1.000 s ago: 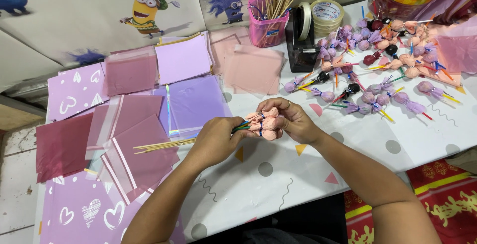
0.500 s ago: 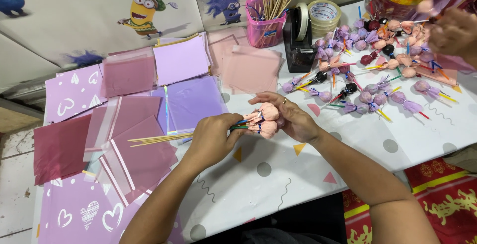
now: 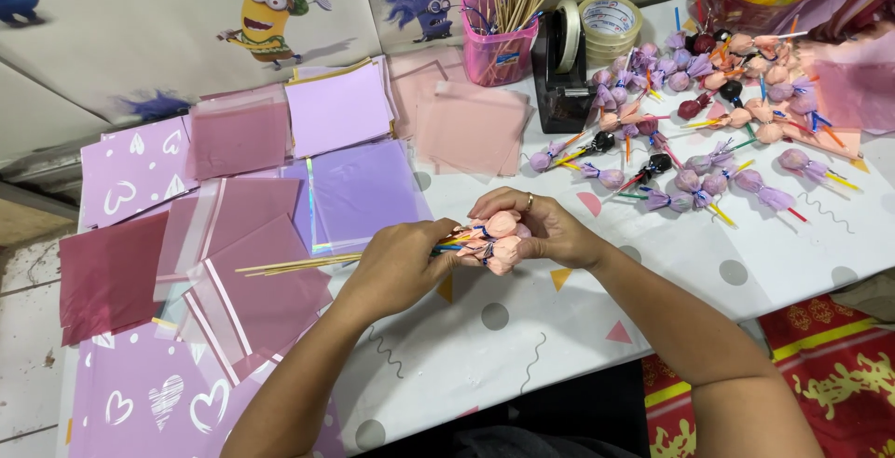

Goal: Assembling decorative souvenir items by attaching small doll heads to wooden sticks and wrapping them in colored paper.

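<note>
Head view: hands (image 3: 471, 253) over paper-strewn white table (image 3: 559, 328).

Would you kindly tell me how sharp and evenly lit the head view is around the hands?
Head view: light is soft and even, shadows faint; the left hand, right hand and wrapped candy bundle look sharp; slight sheen on the clear purple sheets; edges bend slightly.
</note>
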